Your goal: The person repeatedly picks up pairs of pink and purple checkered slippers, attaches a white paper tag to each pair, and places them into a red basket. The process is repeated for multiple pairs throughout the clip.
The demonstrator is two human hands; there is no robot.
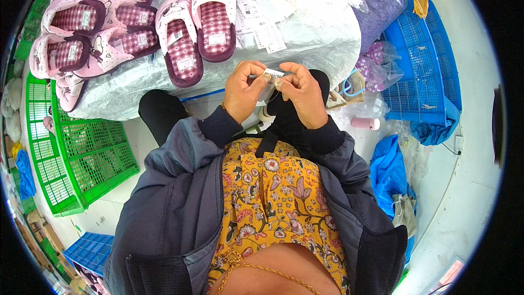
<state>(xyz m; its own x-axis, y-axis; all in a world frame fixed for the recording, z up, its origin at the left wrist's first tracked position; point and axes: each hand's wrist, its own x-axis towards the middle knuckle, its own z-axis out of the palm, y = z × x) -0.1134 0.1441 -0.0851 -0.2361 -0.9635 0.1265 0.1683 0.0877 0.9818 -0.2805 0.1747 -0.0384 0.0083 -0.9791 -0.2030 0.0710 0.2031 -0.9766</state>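
Both hands meet over my lap, just off the near edge of the table. Between thumb and bent fingers, my left hand (245,90) pinches a small white paper tag (265,92). My right hand (302,92) is closed at the tag's upper right corner, thumb and index finger pressed together; a thin loop of string hangs beneath. On the table just left of the hands lies a pair of pink slippers (214,16) with dark red checked insoles. Loose paper tags (268,35) are scattered beyond the hands.
More pink slippers (73,17) are piled at the table's left, on clear plastic sheeting (319,43). A green crate (93,153) stands at the left, a blue crate (417,60) at the right. A pink bottle (365,124) and a blue bag (388,169) lie on the right.
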